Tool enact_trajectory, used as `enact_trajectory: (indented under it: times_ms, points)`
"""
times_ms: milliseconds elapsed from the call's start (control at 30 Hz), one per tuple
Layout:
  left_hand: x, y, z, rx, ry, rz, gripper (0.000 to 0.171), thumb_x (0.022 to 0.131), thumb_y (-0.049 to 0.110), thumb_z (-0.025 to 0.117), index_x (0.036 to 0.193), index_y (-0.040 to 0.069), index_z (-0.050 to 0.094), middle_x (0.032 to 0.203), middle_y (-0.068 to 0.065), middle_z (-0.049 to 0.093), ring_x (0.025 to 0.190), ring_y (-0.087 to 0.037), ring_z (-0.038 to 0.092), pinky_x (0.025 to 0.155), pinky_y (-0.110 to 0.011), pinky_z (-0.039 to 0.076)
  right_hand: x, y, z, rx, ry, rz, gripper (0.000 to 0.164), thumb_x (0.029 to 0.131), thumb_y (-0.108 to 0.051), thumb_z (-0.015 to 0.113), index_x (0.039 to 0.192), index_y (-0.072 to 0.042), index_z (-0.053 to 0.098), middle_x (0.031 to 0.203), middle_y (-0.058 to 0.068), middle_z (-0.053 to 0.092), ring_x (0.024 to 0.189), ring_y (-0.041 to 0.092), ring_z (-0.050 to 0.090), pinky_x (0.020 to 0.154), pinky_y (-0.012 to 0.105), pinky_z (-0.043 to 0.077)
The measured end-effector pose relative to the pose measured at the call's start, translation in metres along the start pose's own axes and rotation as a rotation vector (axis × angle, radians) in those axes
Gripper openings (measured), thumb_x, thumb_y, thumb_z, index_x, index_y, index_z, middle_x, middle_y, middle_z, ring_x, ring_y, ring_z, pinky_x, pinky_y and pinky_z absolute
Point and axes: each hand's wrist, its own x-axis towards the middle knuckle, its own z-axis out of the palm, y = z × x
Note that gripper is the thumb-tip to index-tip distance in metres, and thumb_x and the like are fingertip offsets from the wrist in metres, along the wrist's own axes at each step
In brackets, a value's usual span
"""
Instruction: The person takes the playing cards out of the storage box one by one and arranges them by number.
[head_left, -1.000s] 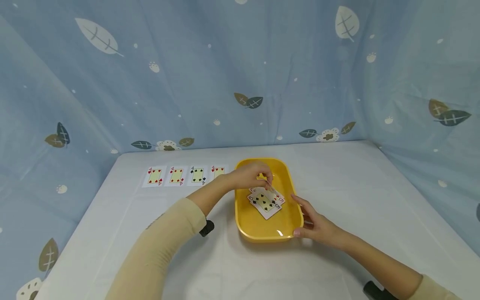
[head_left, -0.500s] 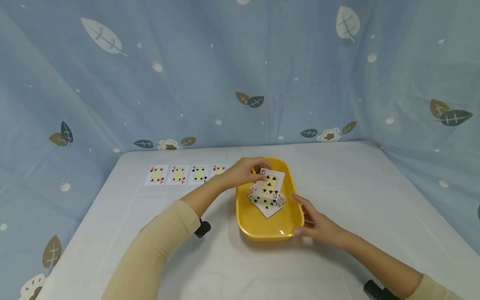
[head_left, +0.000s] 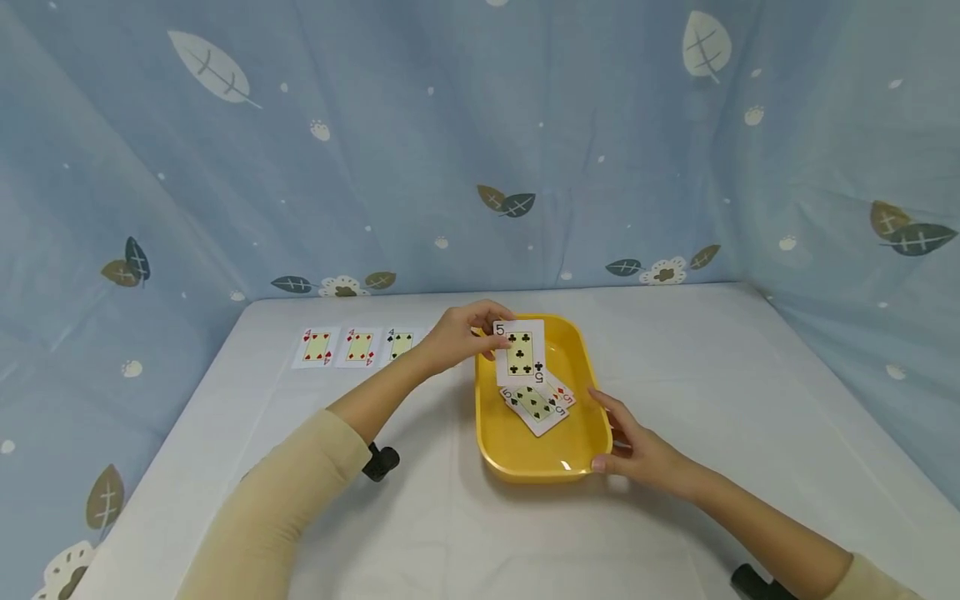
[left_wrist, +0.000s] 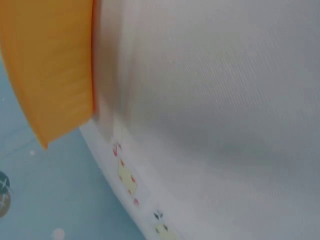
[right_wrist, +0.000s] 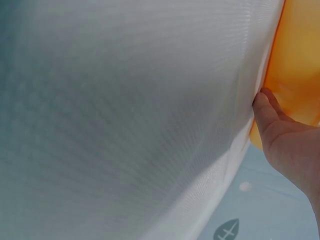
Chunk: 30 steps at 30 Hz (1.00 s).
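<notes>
"The fingers (head_left: 487, 312) of the left hand (head_left: 453, 337) are pinching the five of clubs (head_left: 520, 357), mid-frame, over the upper left of the yellow tray (head_left: 536, 452)."

"And the right hand (head_left: 643, 454)?"

"It's resting against the tray's right side, fingers stretched out, right of centre."

"Anything different from half a second ago?"

"That card is hanging farther left and squarer, and the right end of the red five (head_left: 561, 394) is showing more, behind the black five (head_left: 535, 405)."

"What writing are you reading?"

"Fives on those, and '4' along the row of cards (head_left: 360, 347), left of centre; the left hand is hiding its right end."
</notes>
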Motion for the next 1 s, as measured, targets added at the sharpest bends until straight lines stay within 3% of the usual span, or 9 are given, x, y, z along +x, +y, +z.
enact_trajectory:
  times_ms: [367,533,800,1000]
  points:
    - [-0.026,0.006,-0.027,-0.118,0.14,-0.041,0.038,0.082,0.01,0.073,0.118,0.008,0.061,0.085,-0.01,0.061,0.069,-0.02,0.062,0.066,-0.041,0.058,0.0,0.001,0.001,-0.008,0.0,-0.014,0.086,0.087,-0.013,0.068,0.149,-0.005,0.009,0.141,0.036,0.031,0.12,0.05,0.046,0.093,0.048,0.046]
    - [-0.035,0.002,-0.034,-0.13,0.111,-0.053,0.038,0.082,0.011,0.074,0.117,0.007,0.061,0.09,-0.011,0.063,0.072,-0.021,0.061,0.068,-0.046,0.057,-0.002,0.004,0.001,-0.022,0.025,-0.02,0.086,0.086,-0.011,0.069,0.149,-0.005,0.01,0.141,0.036,0.031,0.119,0.05,0.047,0.091,0.047,0.048]
    - [-0.062,-0.005,-0.06,-0.061,0.088,-0.154,0.041,0.082,0.016,0.075,0.12,0.01,0.06,0.089,-0.014,0.06,0.077,-0.033,0.063,0.071,-0.045,0.057,0.001,0.003,0.002,0.013,0.006,0.012,0.087,0.087,-0.011,0.068,0.151,-0.008,0.009,0.142,0.033,0.032,0.12,0.046,0.047,0.094,0.046,0.046]
    - [-0.072,-0.012,-0.079,-0.013,0.112,-0.161,0.041,0.083,0.017,0.074,0.12,0.009,0.06,0.087,-0.015,0.06,0.072,-0.024,0.065,0.069,-0.041,0.057,0.002,0.003,0.001,0.017,0.009,0.014,0.089,0.086,-0.01,0.069,0.151,-0.008,0.008,0.14,0.034,0.034,0.12,0.046,0.048,0.094,0.047,0.046]
